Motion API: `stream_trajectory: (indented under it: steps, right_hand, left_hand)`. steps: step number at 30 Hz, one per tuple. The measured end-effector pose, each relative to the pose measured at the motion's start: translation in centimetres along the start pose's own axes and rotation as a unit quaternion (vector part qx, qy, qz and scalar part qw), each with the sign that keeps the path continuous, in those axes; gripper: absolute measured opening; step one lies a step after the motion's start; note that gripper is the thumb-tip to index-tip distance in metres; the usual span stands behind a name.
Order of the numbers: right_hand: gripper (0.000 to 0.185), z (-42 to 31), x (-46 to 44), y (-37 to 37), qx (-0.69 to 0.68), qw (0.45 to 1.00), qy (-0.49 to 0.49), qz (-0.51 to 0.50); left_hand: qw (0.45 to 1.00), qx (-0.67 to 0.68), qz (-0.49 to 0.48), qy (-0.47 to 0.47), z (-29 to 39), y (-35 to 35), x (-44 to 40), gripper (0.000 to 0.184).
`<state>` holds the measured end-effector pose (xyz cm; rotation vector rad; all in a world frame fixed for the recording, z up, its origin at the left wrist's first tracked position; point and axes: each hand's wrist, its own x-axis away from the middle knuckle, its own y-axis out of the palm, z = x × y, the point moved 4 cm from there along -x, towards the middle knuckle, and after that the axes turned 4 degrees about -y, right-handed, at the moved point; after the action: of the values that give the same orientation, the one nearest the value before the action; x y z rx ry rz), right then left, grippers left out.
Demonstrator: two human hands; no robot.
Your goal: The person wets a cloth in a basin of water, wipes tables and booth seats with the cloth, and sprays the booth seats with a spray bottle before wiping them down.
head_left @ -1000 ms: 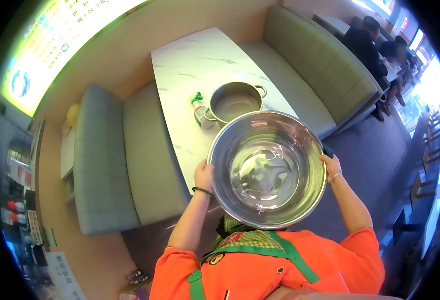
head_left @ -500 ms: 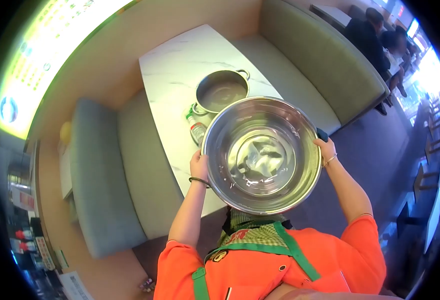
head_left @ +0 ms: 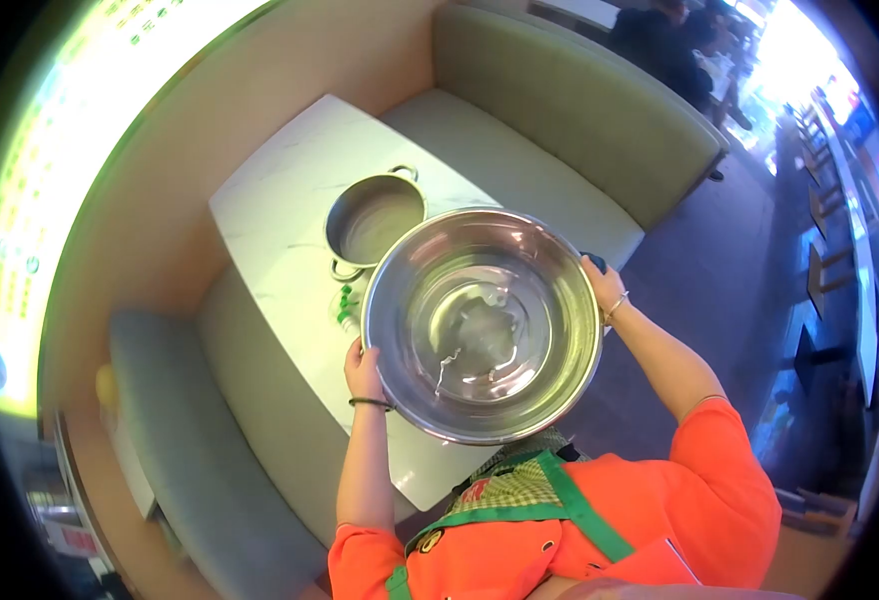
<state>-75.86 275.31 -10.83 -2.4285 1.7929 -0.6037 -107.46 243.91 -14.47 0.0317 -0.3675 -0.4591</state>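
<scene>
A wide, shiny steel basin [head_left: 407, 290] with clear liquid in it is held up in front of me above the table's near end. My left hand [head_left: 363, 374] is closed on its left rim. At the upper right rim, my right hand [head_left: 603, 284] grips the basin, with a small dark item [head_left: 594, 262] at its fingers whose kind I cannot make out. Just beyond the basin, a two-handled steel pot [head_left: 352, 207] stands on the table. Between pot and basin shows a bottle with a green top [head_left: 347, 300], its lower part hidden by the basin.
The marble-patterned table [head_left: 290, 190] stands between a green bench [head_left: 560, 110] and a grey bench [head_left: 195, 460]. A wall closes off its far end. Grey floor [head_left: 685, 245] runs along the right. Seated people [head_left: 660, 50] are at the upper right.
My view has shifted, so the table, pot and benches sit further left and lower. The basin, still in both hands, now hides more of the bottle. Liquid inside has shifted.
</scene>
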Motion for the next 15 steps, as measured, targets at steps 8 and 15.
stream_trajectory:
  steps: [8,15]
  right_hand:
    - [0.037,-1.0,0.8,-0.7,0.179,0.950,-0.214,0.138]
    - [0.054,-10.6,8.9,0.9,0.233,0.828,-0.506,-0.063]
  left_hand:
    - [0.982,-0.180,0.053,0.024,-0.4,-3.4,-5.6,0.035]
    - [0.884,-0.454,-0.003,0.115,-7.2,-4.7,-15.2,0.059]
